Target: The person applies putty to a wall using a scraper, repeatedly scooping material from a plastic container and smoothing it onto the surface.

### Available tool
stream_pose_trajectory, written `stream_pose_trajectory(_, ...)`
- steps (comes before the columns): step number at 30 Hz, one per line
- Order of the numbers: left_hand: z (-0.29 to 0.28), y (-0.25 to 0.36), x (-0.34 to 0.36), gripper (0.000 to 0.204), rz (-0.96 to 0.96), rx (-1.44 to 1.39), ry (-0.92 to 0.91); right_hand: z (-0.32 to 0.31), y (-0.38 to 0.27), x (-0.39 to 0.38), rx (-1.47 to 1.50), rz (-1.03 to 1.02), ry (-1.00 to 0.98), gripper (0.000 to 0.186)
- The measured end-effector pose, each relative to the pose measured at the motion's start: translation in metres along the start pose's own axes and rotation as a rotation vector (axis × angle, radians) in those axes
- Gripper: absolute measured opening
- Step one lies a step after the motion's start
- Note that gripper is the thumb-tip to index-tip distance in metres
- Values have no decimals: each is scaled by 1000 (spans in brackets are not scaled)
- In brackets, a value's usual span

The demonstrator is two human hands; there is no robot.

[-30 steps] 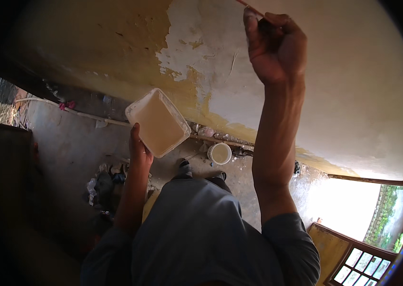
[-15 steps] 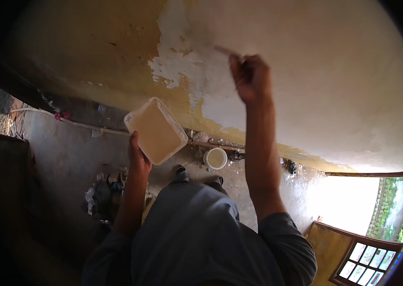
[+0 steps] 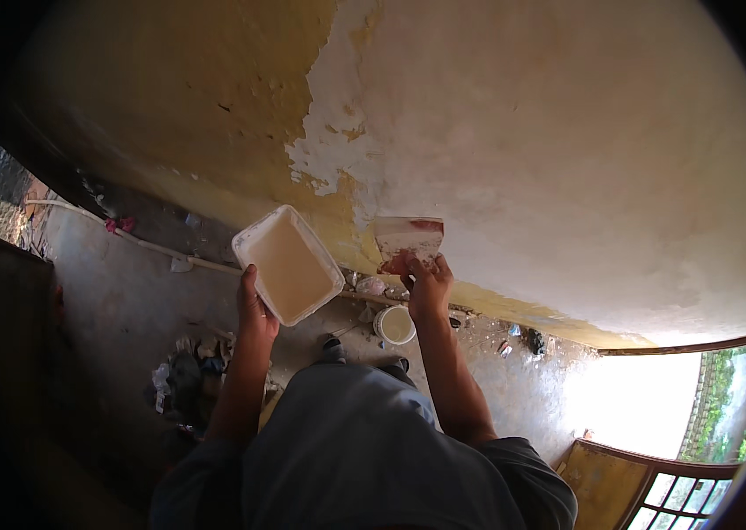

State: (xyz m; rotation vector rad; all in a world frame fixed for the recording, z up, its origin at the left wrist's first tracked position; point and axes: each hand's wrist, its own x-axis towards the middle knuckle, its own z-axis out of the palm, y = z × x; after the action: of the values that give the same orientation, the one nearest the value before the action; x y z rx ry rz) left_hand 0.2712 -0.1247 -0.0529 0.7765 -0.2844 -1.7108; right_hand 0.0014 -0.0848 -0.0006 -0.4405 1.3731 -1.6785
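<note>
My left hand (image 3: pixel 256 305) grips the near left edge of a square white plastic tub (image 3: pixel 287 265), thumb over the rim. Its inside looks pale beige; whether that is a thin layer of paste or the bare bottom I cannot tell. My right hand (image 3: pixel 429 285) pinches a broad flat putty scraper (image 3: pixel 408 243), red with whitish smears, its wide edge pointing away from me. The scraper is held up to the right of the tub, apart from it. Beyond both hands rises a wall (image 3: pixel 514 159), pale and smooth on the right, with peeling yellow paint on the left.
A white bucket (image 3: pixel 395 325) stands on the floor near my feet. A pipe (image 3: pixel 205 262) runs along the wall's foot among debris. Dark clutter and plastic (image 3: pixel 183 380) lie on the floor at left. A bright doorway (image 3: pixel 633 397) opens at right.
My right hand has come down from the wall toward me, bringing the scraper beside the tub with its broad face showing. The tub sits slightly lower in view, still in my left hand.
</note>
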Motion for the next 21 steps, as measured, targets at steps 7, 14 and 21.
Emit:
stream_pose_trajectory(7,2,3,0,66,16,33,-28,21,-54,15,-736,-1113,149,23)
stream_pose_trajectory(14,5,5,-3,65,30,12,-34,36,-96,62,-1409,-1926,95,48)
stream_pose_trajectory(21,23,10,-16,64,0,-1,-47,-9,-3,145,-1760,-1803,-91,43)
